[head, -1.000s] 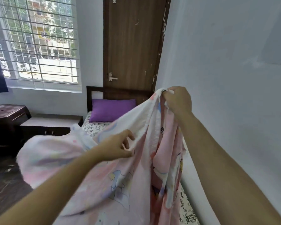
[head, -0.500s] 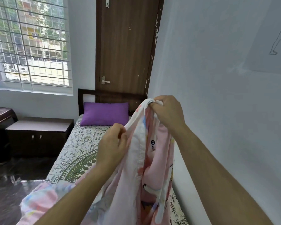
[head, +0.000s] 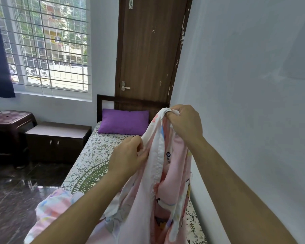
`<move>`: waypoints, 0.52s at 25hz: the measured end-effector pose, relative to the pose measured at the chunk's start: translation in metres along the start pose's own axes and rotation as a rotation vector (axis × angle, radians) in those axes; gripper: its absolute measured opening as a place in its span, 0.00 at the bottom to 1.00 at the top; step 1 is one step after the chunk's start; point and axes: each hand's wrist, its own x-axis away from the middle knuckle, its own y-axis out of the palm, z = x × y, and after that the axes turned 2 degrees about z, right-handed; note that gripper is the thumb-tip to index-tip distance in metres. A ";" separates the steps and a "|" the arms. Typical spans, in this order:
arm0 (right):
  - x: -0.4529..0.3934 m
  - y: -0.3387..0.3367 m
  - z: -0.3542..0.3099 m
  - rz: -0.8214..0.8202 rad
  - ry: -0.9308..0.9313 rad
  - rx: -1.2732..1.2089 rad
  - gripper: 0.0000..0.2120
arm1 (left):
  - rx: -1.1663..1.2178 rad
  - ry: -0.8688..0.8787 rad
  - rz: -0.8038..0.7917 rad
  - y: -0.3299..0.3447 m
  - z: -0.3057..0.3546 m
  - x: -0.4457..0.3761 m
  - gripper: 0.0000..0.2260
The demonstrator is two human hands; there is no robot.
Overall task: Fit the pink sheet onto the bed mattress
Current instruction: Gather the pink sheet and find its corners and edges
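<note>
The pink sheet (head: 165, 191), printed with pastel cartoon figures, hangs bunched in front of me over the near half of the bed. My right hand (head: 185, 124) grips its top edge, raised near the wall. Lower and to the left, my left hand (head: 128, 155) pinches the white hem of the same sheet. The mattress (head: 95, 155) lies under a white cover with green and black tribal print, its far half bare. More of the sheet lies heaped at the bed's near left corner.
A purple pillow (head: 124, 123) rests against the dark headboard (head: 130, 103). A brown door (head: 148, 50) stands behind the bed, with a white wall (head: 245, 103) along its right side. To the left are a low dark cabinet (head: 56, 140), a maroon stool (head: 9, 120), a barred window and glossy dark floor.
My left hand has moved up from the spread sheet and pinched the hem close to my right hand. The sheet has dropped from a wide billow to a narrow hanging bunch.
</note>
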 end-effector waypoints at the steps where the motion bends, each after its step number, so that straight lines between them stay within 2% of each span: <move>1: -0.001 -0.002 0.001 0.000 0.001 0.001 0.12 | -0.046 0.017 -0.010 0.000 0.000 0.002 0.10; 4: -0.001 -0.002 0.005 0.005 0.014 0.022 0.12 | -0.154 0.059 0.078 -0.005 0.001 0.003 0.08; 7: -0.005 0.000 0.011 0.021 0.069 0.046 0.13 | -0.133 0.135 0.206 -0.019 0.007 0.004 0.06; 9: -0.008 0.002 0.013 0.024 0.104 0.034 0.13 | -0.172 0.263 0.148 -0.021 0.018 0.013 0.11; 10: -0.008 0.003 0.011 0.021 0.098 0.030 0.12 | -0.195 0.313 0.103 -0.016 0.024 0.019 0.10; 13: -0.005 0.004 0.004 0.013 0.040 0.039 0.12 | -0.222 0.282 0.030 0.009 0.042 0.025 0.11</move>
